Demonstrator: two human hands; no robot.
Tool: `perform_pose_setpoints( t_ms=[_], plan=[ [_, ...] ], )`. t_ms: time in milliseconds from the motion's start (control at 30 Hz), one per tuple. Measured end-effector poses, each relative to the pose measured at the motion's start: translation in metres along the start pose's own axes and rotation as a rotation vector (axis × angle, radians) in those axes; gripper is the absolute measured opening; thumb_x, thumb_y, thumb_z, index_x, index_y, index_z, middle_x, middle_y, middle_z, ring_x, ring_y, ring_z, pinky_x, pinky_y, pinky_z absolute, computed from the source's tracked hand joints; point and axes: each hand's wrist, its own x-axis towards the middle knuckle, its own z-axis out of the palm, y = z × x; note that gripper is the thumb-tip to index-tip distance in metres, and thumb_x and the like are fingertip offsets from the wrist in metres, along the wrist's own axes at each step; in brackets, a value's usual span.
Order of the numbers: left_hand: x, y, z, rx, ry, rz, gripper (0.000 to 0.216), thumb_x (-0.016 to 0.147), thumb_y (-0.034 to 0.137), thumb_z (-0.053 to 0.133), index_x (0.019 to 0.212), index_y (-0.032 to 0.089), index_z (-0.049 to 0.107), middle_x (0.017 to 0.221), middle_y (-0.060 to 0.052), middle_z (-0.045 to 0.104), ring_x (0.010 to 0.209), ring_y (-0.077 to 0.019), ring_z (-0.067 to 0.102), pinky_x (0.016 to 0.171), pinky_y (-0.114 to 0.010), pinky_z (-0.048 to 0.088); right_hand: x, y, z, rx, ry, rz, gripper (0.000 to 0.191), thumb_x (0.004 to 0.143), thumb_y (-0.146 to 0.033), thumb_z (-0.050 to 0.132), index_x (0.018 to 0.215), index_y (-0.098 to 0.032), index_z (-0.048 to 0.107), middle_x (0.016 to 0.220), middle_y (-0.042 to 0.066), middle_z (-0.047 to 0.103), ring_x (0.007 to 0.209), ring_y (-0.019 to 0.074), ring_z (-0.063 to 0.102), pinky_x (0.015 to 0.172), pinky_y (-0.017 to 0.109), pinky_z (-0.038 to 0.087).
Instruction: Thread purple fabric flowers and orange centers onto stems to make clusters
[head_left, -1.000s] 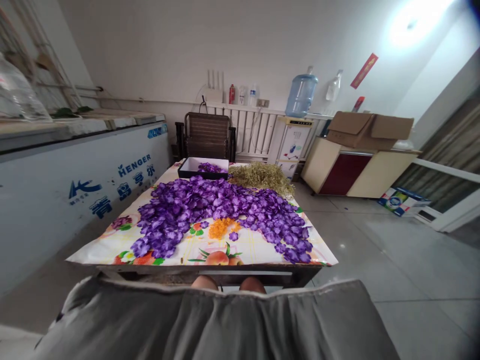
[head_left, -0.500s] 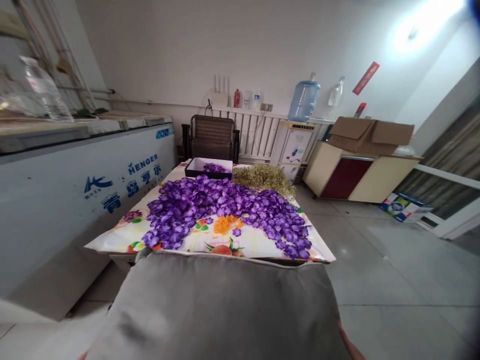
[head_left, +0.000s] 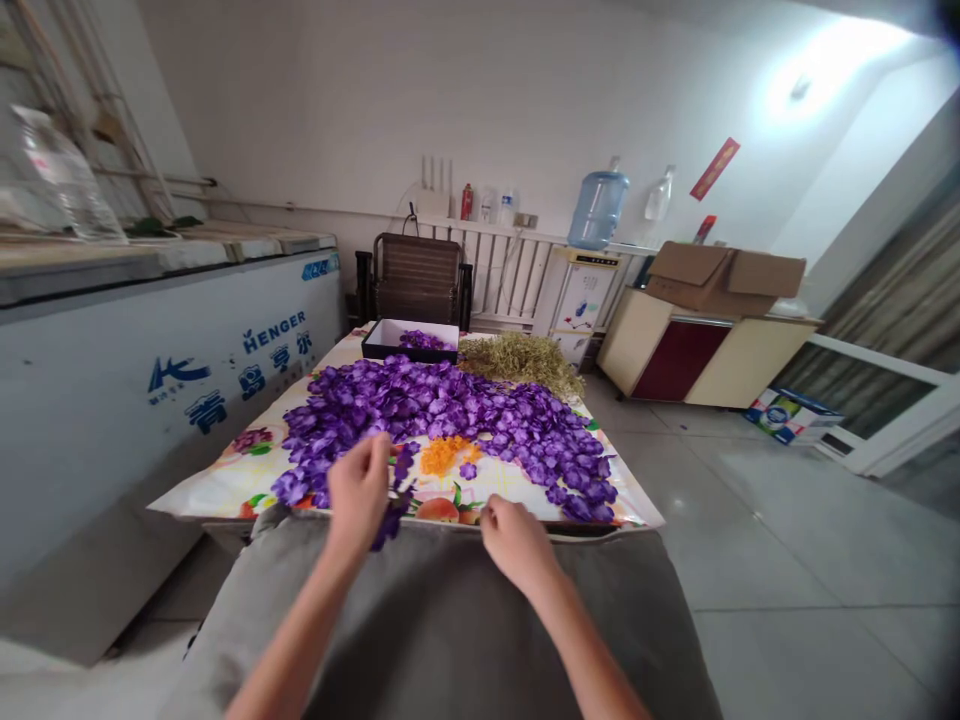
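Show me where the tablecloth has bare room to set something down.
Two patches of tablecloth look bare: left of the purple petals, and between the orange pile and the near edge. Crowded: the middle, under petals, and the back, holding box and dried sprigs.

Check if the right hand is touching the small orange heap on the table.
Apart. The head view shows printed tablecloth between the right hand and the orange heap, which lies farther forward and to the left.

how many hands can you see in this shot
2: the left hand, with some purple flowers right beside it, and the right hand, by the far edge of the grey cushion. Both show plainly; no other hand is in view.
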Motion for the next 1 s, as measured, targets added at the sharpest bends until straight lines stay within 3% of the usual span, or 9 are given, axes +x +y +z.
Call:
perform_pose_setpoints(
  t_ms=[67, 133, 300, 433, 533, 800, 1000],
  plan=[
    [-0.003, -0.019, 0.009, -0.036, -0.043, -0.106, 0.024, 0.091, 0.032, 0.058, 0.104, 0.013, 0.063, 0.099, -0.004, 0.066, 0.083, -0.0191, 0.065, 0.072, -0.035, 0.056, 0.012, -0.007, 0.025, 0.036, -0.076, 0.009, 0.019, 0.093, -0.032, 0.056, 0.091, -0.014, 0.063, 0.084, 0.001, 0.066, 0.072, 0.0143, 0.064, 0.068, 0.033, 0.053],
    [-0.005, -0.039, 0.011, -0.097, -0.058, -0.21, 0.021, 0.091, 0.031, 0.059, 0.097, 0.012, 0.063, 0.089, -0.002, 0.066, 0.072, -0.015, 0.064, 0.064, -0.03, 0.055, 0.013, 0.002, 0.038, 0.094, -0.104, 0.003, 0.02, 0.093, -0.032, 0.056, 0.087, -0.014, 0.063, 0.08, 0.0, 0.065, 0.068, 0.0128, 0.063, 0.065, 0.03, 0.053],
    [-0.006, -0.072, -0.009, -0.296, 0.014, -0.375, 0.025, 0.087, 0.032, 0.061, 0.07, 0.014, 0.059, 0.058, 0.005, 0.057, 0.047, -0.0084, 0.052, 0.048, -0.022, 0.047, -0.003, 0.023, 0.037, 0.246, -0.1, -0.071, 0.027, 0.091, -0.02, 0.047, 0.065, -0.018, 0.053, 0.054, -0.006, 0.05, 0.054, 0.0112, 0.053, 0.052, 0.022, 0.036],
    [-0.006, -0.076, -0.017, -0.398, 0.055, -0.419, 0.017, 0.06, 0.026, 0.074, 0.057, 0.02, 0.059, 0.052, 0.004, 0.059, 0.048, -0.0133, 0.053, 0.048, -0.026, 0.049, -0.009, 0.02, 0.029, 0.299, -0.108, -0.115, 0.025, 0.09, -0.021, 0.043, 0.066, -0.019, 0.049, 0.056, -0.005, 0.048, 0.054, 0.0118, 0.049, 0.052, 0.021, 0.033],
    [-0.005, -0.075, -0.016, -0.42, 0.079, -0.425, 0.014, 0.05, 0.021, 0.074, 0.056, 0.022, 0.062, 0.056, 0.002, 0.064, 0.053, -0.0168, 0.054, 0.048, -0.028, 0.051, -0.012, 0.018, 0.025, 0.293, -0.118, -0.13, 0.024, 0.09, -0.021, 0.042, 0.067, -0.02, 0.049, 0.06, -0.004, 0.05, 0.057, 0.0134, 0.051, 0.054, 0.022, 0.034],
    [-0.01, -0.077, -0.023, -0.429, 0.063, -0.479, 0.015, 0.045, 0.023, 0.072, 0.058, 0.022, 0.065, 0.054, 0.001, 0.064, 0.05, -0.0176, 0.055, 0.049, -0.03, 0.051, -0.03, 0.012, 0.027, 0.191, -0.108, -0.199, 0.018, 0.086, -0.008, 0.043, 0.077, -0.019, 0.054, 0.081, 0.005, 0.063, 0.075, 0.0204, 0.062, 0.069, 0.03, 0.044],
    [-0.01, -0.081, -0.028, -0.423, 0.028, -0.444, 0.011, 0.05, 0.021, 0.072, 0.058, 0.021, 0.064, 0.054, 0.002, 0.063, 0.052, -0.0174, 0.057, 0.046, -0.026, 0.048, -0.036, 0.014, 0.03, 0.072, -0.089, -0.243, 0.018, 0.085, -0.004, 0.045, 0.08, -0.018, 0.055, 0.084, 0.006, 0.065, 0.079, 0.021, 0.064, 0.07, 0.031, 0.048]
  ],
)
